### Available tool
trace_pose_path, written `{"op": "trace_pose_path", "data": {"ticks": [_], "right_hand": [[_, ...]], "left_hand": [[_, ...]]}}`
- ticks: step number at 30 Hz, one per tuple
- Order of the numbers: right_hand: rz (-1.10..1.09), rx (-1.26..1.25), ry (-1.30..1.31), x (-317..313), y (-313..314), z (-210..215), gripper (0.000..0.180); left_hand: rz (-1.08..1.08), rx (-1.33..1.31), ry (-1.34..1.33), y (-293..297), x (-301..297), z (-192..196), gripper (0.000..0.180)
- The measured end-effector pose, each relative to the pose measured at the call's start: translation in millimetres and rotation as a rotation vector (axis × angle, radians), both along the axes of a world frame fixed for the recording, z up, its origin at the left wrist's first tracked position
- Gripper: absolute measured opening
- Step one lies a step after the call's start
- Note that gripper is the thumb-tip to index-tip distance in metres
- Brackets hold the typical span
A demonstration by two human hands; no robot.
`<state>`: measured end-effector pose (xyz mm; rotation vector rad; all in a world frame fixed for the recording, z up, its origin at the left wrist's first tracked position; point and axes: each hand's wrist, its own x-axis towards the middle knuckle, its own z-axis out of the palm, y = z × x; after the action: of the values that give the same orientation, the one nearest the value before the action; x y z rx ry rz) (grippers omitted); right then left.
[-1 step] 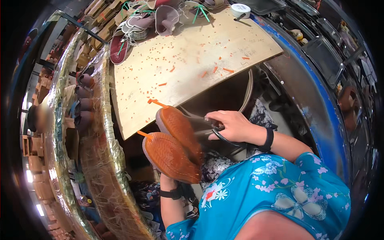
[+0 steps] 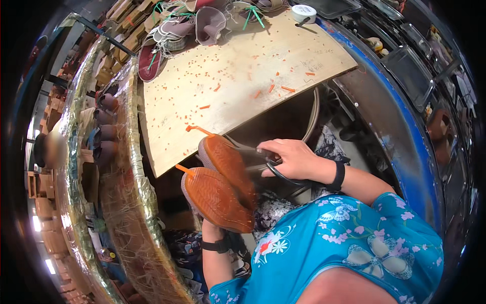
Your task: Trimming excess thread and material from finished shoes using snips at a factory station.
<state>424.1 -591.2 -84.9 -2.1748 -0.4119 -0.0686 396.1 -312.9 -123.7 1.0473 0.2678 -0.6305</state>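
shoes [image 2: 215, 200], soles [image 2: 202, 195] up, just left of the right hand [image 2: 296, 159], likely turned so orange tabs [image 2: 186, 169] stick clear; it curls round scissors [image 2: 287, 177], blades pointing at the soles. left hand hidden behind shoes, can't tell its grip. orange scraps [image 2: 204, 107] on board [image 2: 298, 43] beyond.

On the pale wooden counter [image 2: 223, 114] lie small orange scraps [image 2: 288, 89]. A heap of grey and maroon shoes with green laces [image 2: 210, 26] sits at its far left, a round white tub [image 2: 304, 11] at its far right. Left stands a rack wrapped in shiny yellowish film [image 2: 144, 195]; right, black plastic trays [image 2: 408, 76].
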Motion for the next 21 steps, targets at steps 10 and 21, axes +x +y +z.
{"op": "trace_pose_path", "data": {"ticks": [10,21], "right_hand": [[-0.045,0.041,-0.042,-1.9,-6.0,-29.1,0.049],[-0.065,0.198,0.239,-23.1,-40.1,-20.6,0.039]], "left_hand": [[0.051,-0.107,0.152,-20.9,0.4,16.1,0.037],[-0.205,0.258,-0.193,-41.1,2.5,13.8,0.026]]}}
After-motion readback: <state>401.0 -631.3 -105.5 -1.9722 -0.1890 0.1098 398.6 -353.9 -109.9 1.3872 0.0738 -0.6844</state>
